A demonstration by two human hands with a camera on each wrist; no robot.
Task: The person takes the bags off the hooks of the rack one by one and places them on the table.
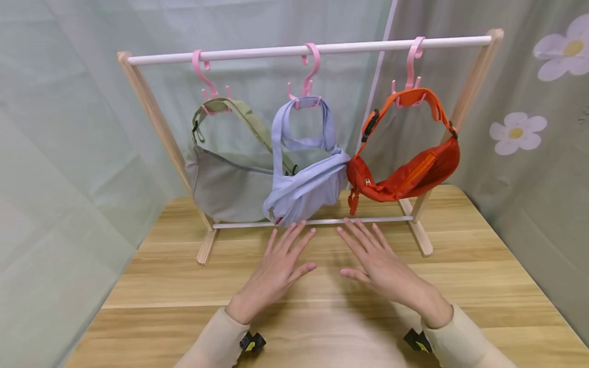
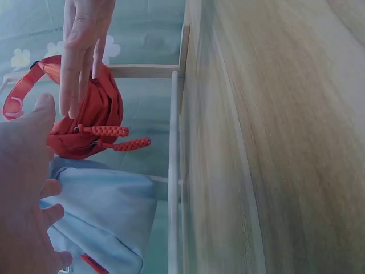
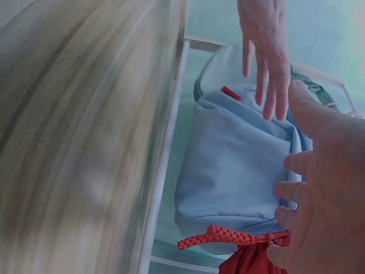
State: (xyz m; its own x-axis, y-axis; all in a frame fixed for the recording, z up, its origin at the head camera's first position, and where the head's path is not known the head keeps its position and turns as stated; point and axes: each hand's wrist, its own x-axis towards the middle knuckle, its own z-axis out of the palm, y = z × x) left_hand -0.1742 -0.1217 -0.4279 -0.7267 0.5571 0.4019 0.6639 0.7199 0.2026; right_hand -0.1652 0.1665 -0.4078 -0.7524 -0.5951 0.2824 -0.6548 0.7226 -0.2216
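Both hands reach forward over the wooden table with fingers spread and nothing in them. My left hand (image 1: 276, 271) is nearest the pale blue shoulder bag (image 1: 308, 186), its fingertips just below that bag in the head view. The right hand (image 1: 384, 268) is below the red-orange bag (image 1: 414, 176), whose braided zip pulls (image 2: 108, 131) dangle in the left wrist view. A grey bag with a green strap (image 1: 234, 184) hangs at the left. Each bag's strap loops over a pink hook (image 1: 310, 71). In the right wrist view a small red tag (image 3: 230, 93) shows on the blue bag.
The hooks hang from the white top bar (image 1: 267, 52) of a rack with wooden legs (image 1: 154, 117). A white lower bar (image 1: 331, 222) runs close above the table (image 1: 175, 286). Curtains stand behind, with white flowers (image 1: 517, 134) on the right one.
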